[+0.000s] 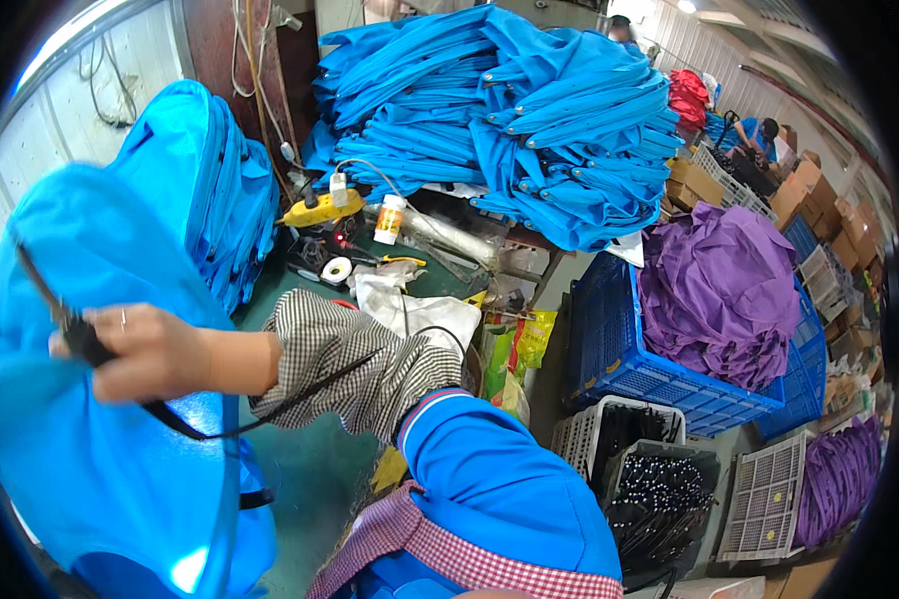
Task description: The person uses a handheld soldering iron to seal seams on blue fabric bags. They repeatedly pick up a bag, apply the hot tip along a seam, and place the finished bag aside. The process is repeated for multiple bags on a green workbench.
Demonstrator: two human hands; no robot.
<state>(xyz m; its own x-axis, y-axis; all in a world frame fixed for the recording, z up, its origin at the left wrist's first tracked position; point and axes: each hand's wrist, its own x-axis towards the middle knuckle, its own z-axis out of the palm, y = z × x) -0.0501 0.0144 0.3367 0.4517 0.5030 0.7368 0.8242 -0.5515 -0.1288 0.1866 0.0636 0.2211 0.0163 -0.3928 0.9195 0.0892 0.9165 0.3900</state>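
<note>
My right hand [155,354], at the left, is closed round the dark handle of a tool with a thin metal rod, like a soldering iron [45,285], blurred and trailing a black cord [325,384]. It is in front of a large upright blue fabric piece [90,469] with a rounded top, on the green work surface [320,499]. A checked sleeve covers my forearm. Beyond lie a yellow power strip [320,208], a small white bottle [390,222], a white spool [337,271] and a white cloth [425,314]. My left hand is not visible.
Folded blue fabric is stacked behind [569,120] and at left [210,190]. To the right stand a blue crate [599,349] of purple fabric, baskets [759,509] of purple and dark pieces, and cardboard boxes [809,190]. A co-worker [754,140] in blue is at the far right.
</note>
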